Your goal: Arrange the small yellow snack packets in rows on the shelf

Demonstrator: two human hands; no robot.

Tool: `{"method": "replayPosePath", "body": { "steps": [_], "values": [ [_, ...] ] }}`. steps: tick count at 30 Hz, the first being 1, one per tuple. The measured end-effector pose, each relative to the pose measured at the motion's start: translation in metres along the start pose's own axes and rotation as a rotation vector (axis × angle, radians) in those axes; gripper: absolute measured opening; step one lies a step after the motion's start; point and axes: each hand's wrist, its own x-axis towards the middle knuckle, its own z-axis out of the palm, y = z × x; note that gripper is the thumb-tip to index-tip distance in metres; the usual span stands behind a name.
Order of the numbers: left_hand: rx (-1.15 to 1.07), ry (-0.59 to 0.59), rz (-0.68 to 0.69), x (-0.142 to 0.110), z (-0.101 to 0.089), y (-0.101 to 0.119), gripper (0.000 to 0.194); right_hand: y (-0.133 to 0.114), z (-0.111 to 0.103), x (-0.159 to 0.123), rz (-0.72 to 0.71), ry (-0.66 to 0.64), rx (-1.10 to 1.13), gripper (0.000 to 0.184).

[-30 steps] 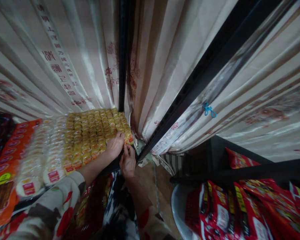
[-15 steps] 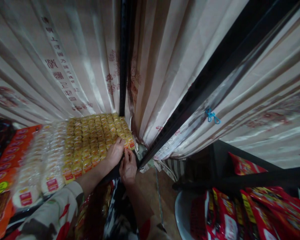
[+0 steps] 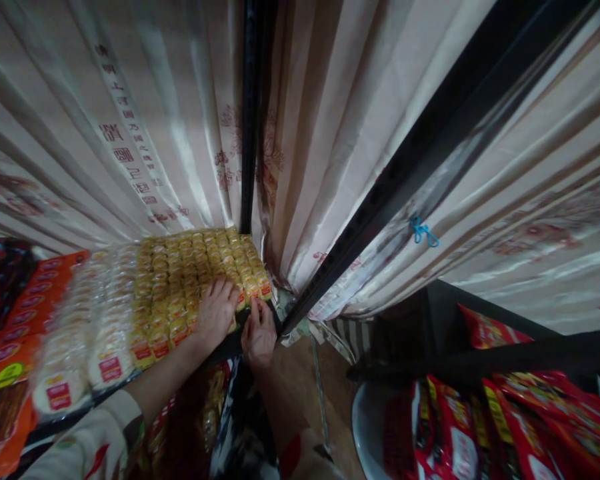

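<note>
Left hand and right hand, two in all, work the yellow-wrapped packets on the shelf!
The left lies across them, fingers loosely spread, perhaps steadying tight rows; the right's fingers bunch at the front edge, pinching or not, I can't tell. Alongside, two rows of white packets, two large red labels facing out, probably for display; the yellow ones defy counting.

Blue tie on pale curtain beside black post.
</note>
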Motion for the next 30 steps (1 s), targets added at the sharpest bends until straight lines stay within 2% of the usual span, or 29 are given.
{"method": "replayPosePath", "body": {
  "steps": [5, 9, 22, 30],
  "values": [
    [0.016, -0.008, -0.006, 0.006, -0.001, 0.003, 0.033, 0.001, 0.0, 0.0, -0.005, 0.015, -0.004, 0.053],
    [0.02, -0.025, 0.005, 0.01, -0.002, 0.001, 0.025, 0.002, 0.002, 0.0, -0.007, 0.021, 0.006, 0.054],
    [-0.161, -0.038, 0.098, 0.008, 0.002, -0.009, 0.017, -0.001, -0.004, 0.002, 0.027, -0.019, 0.013, 0.056],
    [-0.203, -0.052, 0.087, 0.012, 0.008, -0.014, 0.019, 0.0, -0.003, 0.001, 0.029, -0.008, 0.023, 0.057]
  ]
}}
